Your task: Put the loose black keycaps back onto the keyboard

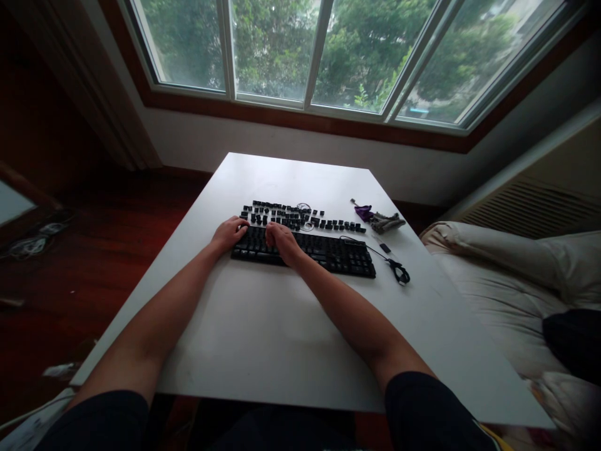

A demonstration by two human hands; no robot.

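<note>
Left hand: my left hand (230,233) lies palm down on the left end of the keyboard (328,252), fingers curled over the keys. From here I cannot tell whether they pinch anything.
Right hand: my right hand (282,242) rests just beside the left one, on the keyboard's left-middle part. Its knuckles are raised and its fingers bent down onto the keys. They are too small for me to tell whether they are closed on a key.
Keyboard: black. It lies crosswise on the desk (263,332), nearer the far edge than the near one, directly under both hands. Its right half stretches out bare beyond my right wrist.
Loose keycaps (300,218): a band of small black caps on the desk, just behind the keyboard's far edge. It starts just past my left fingertips and runs toward the right.
Cable (398,270): a thin black lead from the keyboard's right end, bunched in a small coil near the desk's right edge.
Purple and grey bundle (379,219): toward the far right corner of the desk, well apart from both hands. I cannot make out what it is.
Desk: white, with both my forearms crossing its near edge.
Bed (507,282): pale bedding just beside the desk's right edge.
Window (282,50): behind the far edge, green trees outside.
</note>
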